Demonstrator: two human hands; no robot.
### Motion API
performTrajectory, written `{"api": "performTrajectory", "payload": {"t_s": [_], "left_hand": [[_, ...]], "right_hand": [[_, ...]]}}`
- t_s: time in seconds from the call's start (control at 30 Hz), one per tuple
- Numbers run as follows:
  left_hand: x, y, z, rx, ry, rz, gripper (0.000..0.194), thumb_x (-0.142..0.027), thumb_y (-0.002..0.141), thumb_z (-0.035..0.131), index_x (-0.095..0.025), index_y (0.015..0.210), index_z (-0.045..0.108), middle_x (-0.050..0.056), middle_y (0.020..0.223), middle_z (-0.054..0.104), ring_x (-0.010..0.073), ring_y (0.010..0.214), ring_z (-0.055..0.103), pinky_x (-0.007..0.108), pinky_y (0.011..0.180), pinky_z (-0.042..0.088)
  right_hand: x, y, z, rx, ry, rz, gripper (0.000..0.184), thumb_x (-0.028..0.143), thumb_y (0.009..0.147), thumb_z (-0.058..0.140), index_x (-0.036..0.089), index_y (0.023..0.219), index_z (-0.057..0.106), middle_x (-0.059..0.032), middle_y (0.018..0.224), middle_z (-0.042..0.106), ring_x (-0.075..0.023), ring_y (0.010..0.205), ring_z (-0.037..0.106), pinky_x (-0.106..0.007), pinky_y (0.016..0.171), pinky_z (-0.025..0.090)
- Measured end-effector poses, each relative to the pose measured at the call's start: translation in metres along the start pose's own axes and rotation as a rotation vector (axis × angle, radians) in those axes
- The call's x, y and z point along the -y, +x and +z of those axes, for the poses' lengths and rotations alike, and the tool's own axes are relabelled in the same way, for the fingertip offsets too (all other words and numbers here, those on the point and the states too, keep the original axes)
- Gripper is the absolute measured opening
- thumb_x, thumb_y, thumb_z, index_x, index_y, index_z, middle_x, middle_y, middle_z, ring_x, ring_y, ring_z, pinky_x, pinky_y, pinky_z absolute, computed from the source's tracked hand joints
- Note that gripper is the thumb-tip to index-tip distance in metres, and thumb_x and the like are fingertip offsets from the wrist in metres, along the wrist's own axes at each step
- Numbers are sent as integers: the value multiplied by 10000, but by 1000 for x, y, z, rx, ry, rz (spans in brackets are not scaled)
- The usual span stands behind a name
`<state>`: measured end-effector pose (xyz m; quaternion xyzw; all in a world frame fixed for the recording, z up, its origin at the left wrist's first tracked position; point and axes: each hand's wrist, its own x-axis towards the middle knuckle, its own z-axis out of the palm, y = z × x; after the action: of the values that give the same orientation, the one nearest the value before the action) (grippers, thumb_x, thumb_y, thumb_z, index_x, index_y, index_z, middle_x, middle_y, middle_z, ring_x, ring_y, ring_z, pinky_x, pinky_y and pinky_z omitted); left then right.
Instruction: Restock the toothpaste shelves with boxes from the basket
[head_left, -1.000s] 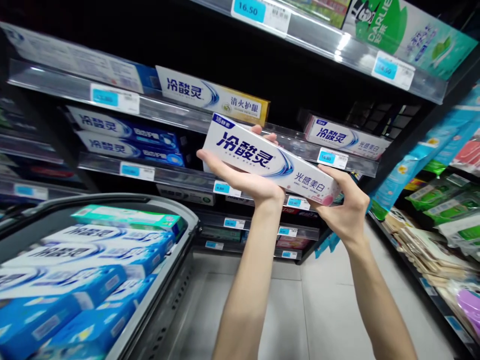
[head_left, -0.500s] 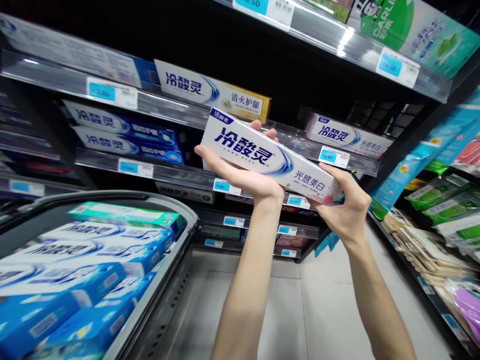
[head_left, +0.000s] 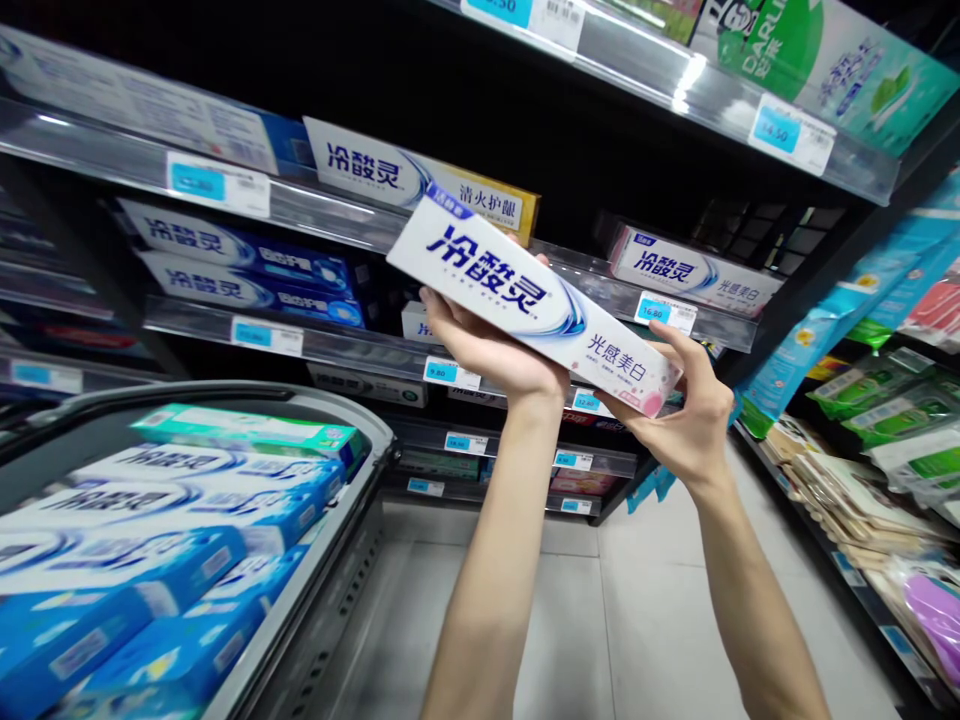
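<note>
Holding a white toothpaste box (head_left: 540, 310) in mid-air, just out past the front edge of the shelf (head_left: 337, 212), slanting from a high left end down to a low right one. Printed front turned back this way, presumably to keep the lettering readable. Left hand (head_left: 502, 350) underneath, palm up, probably to take most of the weight: thumb at the lower edge, bits of fingertip peeking out behind the upper edge, so wrapped round the box. Can't tell how tight, with most of those fingers hidden. Right hand (head_left: 675, 390) clamped on the right end, one digit by the upper corner, another under the lower edge, likely to steady the tilt and leave the print uncovered.

Near the shelf's right front corner, a matching box (head_left: 697, 275), right above a price tag (head_left: 664, 312), label outward, probably for easy spotting. Farther left along the same edge, a white-and-gold box (head_left: 375, 165). Beside the left arm, a gray basket (head_left: 377, 430): blue-and-white boxes (head_left: 127, 560) laid flat, apparently to save room, plus a green box (head_left: 240, 430) along the far rim.
</note>
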<state>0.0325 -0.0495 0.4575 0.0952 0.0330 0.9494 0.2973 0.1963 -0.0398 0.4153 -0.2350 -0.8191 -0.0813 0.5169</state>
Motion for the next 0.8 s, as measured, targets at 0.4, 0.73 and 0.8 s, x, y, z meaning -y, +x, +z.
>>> {"api": "performTrajectory", "payload": {"t_s": [0.4,0.73,0.8], "left_hand": [[-8,-14,7,329,-10,-90,579,-675,1060,350,-227,1331,596,93,1318,654,200,862,686,314,705,589],[11,-7,-6,123,51,-79,741,-873,912,206,-281,1108,607,79,840,627,265,806,658,382,685,564],[11,-6,-6,107,57,-88,712,-840,931,197,-282,1114,600,85,867,626,283,843,670,394,700,564]], "right_hand": [[2,-7,3,254,748,525,578,737,917,584,297,1293,583,2,734,707,-168,410,568,-300,327,435],[-5,-9,10,59,518,573,759,844,957,293,222,1034,720,-54,771,706,-229,702,712,-312,496,521],[-5,-8,10,47,459,516,697,795,980,326,220,993,718,-52,784,710,-235,725,718,-337,560,554]]}}
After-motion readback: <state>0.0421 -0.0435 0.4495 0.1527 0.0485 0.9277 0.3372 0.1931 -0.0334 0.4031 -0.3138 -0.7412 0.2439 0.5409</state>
